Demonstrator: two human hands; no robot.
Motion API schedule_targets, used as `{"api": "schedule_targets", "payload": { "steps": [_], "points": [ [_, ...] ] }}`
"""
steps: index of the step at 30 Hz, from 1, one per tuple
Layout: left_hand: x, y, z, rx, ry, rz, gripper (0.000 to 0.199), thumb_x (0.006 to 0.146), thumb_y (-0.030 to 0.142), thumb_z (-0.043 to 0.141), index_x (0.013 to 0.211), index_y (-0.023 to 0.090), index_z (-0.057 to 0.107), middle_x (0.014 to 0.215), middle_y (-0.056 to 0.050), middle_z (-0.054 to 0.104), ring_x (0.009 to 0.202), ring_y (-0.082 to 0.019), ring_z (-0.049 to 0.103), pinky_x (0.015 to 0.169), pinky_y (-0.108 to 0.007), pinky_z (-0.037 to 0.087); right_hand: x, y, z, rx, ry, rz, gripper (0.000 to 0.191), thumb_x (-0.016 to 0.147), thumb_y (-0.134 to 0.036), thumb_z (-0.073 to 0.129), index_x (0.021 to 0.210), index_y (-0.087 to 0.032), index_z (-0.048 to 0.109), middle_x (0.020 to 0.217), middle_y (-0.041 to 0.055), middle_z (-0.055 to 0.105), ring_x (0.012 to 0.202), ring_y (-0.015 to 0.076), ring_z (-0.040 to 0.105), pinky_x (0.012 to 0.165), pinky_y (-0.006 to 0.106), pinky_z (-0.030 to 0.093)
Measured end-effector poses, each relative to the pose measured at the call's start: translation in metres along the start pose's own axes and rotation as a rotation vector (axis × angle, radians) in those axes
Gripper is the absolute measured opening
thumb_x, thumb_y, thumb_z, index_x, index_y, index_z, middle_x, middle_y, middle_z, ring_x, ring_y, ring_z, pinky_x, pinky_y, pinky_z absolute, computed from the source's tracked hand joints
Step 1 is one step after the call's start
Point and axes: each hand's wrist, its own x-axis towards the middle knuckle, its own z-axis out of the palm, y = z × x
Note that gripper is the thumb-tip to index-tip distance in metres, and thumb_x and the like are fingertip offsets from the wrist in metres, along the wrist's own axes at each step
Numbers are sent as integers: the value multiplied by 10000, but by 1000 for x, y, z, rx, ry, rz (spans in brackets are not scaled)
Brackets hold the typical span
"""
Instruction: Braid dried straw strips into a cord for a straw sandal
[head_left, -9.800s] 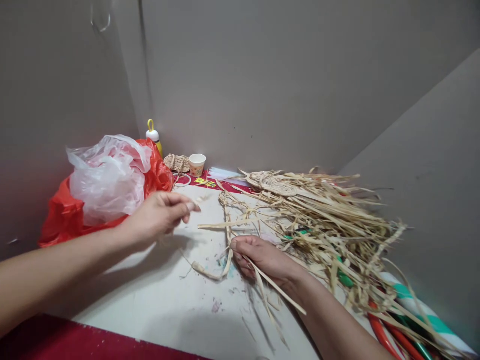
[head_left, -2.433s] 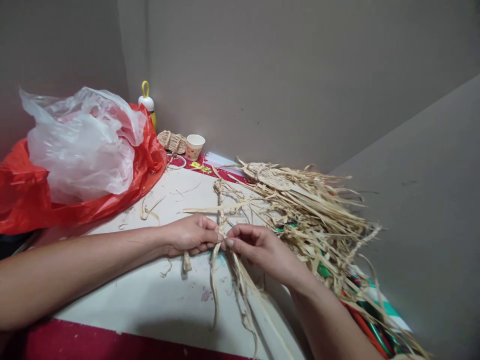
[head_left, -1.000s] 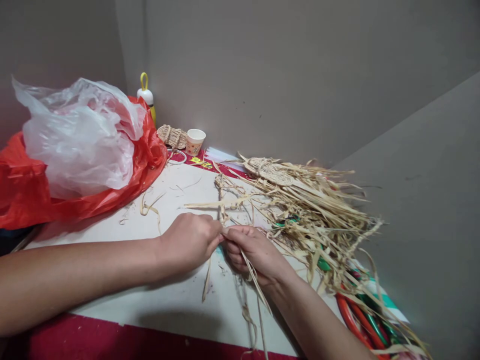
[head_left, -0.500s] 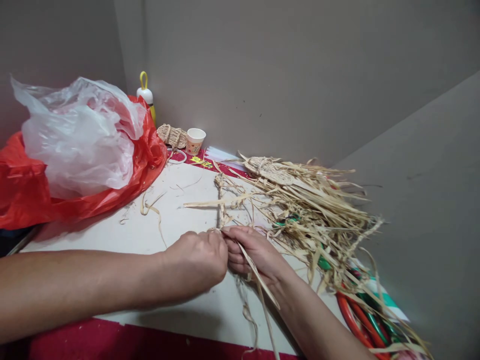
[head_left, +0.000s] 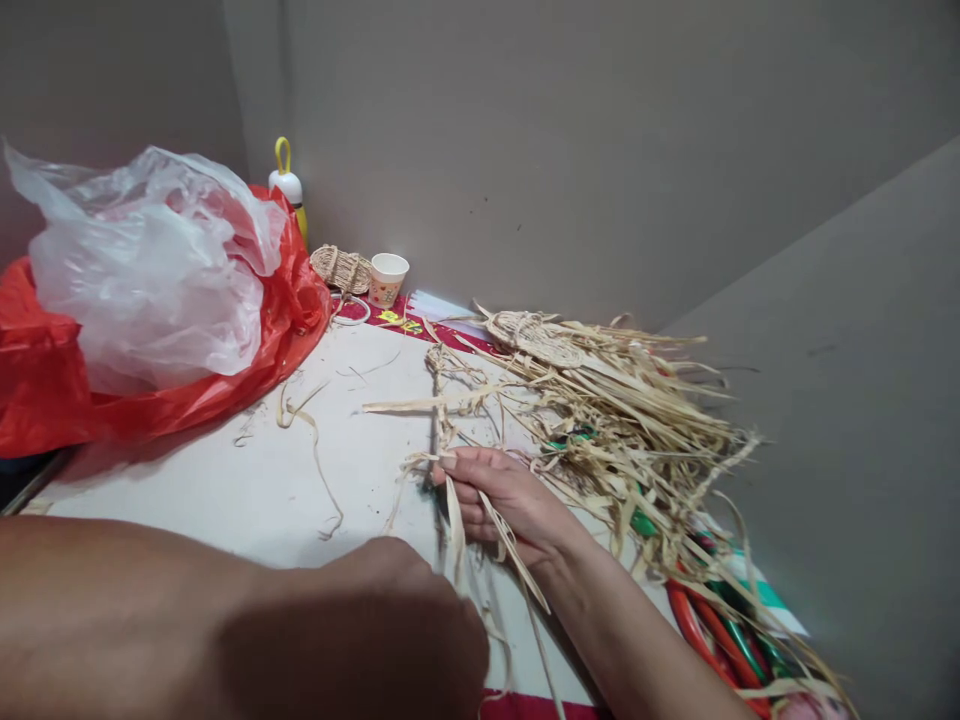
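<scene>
My right hand point(head_left: 502, 500) pinches the near end of a thin straw braid point(head_left: 439, 400) between thumb and fingers. Loose straw strips point(head_left: 514, 550) hang down across its palm. Closer to me, my left hand point(head_left: 412, 615) is closed in a fist, seen from the back and partly in shadow. A pale straw strand point(head_left: 455, 525) runs taut from my right fingertips down to that fist; the left fingertips themselves are hidden. Across the braid lies a flat straw strip point(head_left: 397, 407).
A straw heap point(head_left: 660, 410) bears a woven sole-shaped piece point(head_left: 536, 338). Red and white plastic bags point(head_left: 150, 290) fill the left. At the back stand a paper cup point(head_left: 388, 280), a small woven piece point(head_left: 341, 268) and a bottle point(head_left: 287, 188). Red-handled tools point(head_left: 705, 630) lie at right.
My left hand has moved away from my right hand, toward me and down, drawing out a straw strand. My right hand keeps its pinch in nearly the same place.
</scene>
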Motion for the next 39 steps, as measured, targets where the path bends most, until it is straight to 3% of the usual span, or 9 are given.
{"api": "schedule_targets", "payload": {
  "steps": [4,7,9,12,14,21,27,33,39],
  "points": [
    [20,-29,-20,-391,149,-93,245,851,213,410,647,195,545,532,22,504,467,-84,427,466,-210,340,-1,-3,-4,7,-45,-18,238,697,-323,710,678,-121,585,448,-107,239,359,8,186,317,121,148],
    [46,-63,-6,-775,389,-484,128,810,200,427,774,171,546,651,21,542,589,-90,482,559,-207,381,-1,-6,-5,5,-78,-18,244,700,-331,710,693,-122,583,446,-109,239,357,9,185,313,118,158],
    [58,-77,12,-1023,261,-559,125,781,233,462,816,155,553,678,14,552,617,-100,493,590,-220,396,-2,-7,-6,-7,-89,-2,243,708,-332,706,720,-119,588,450,-110,244,359,8,182,314,115,159],
    [62,-81,32,-1391,-90,-514,185,810,269,404,767,138,528,640,13,525,569,-98,491,588,-236,412,-2,-8,-7,-24,-93,2,242,712,-331,704,711,-130,570,458,-106,253,362,8,191,319,114,170],
    [59,-76,33,-1361,-144,-499,207,822,284,394,749,144,528,624,24,502,548,-95,468,570,-233,393,-3,-8,-8,-40,-88,1,242,717,-335,700,709,-139,559,464,-105,254,363,10,201,323,116,176],
    [53,-76,20,-968,-49,-383,254,816,219,390,715,157,615,680,-1,604,650,-122,510,657,-235,377,-4,-8,-8,-200,-63,-27,280,729,-396,678,735,-148,546,448,-90,335,360,29,266,336,142,201],
    [57,-80,31,-1205,-132,-474,220,760,221,416,674,149,604,667,4,605,607,-105,488,605,-215,354,-3,-3,-15,-477,-56,-152,289,833,-443,543,822,-155,560,534,-61,403,418,50,317,408,181,256],
    [59,-75,28,-1404,-224,-656,234,731,337,493,625,145,573,387,87,314,383,-62,173,417,-235,114,-5,-4,-9,-703,-19,-265,259,851,-387,515,832,-146,608,587,-43,416,499,70,319,459,185,275],
    [59,-71,32,-1426,-128,-698,192,688,292,495,542,170,473,414,79,335,397,-60,222,419,-230,149,-16,-13,-2,-883,-8,-257,193,860,-314,472,796,-164,575,589,-43,425,511,80,354,470,193,288]
  ]
}}
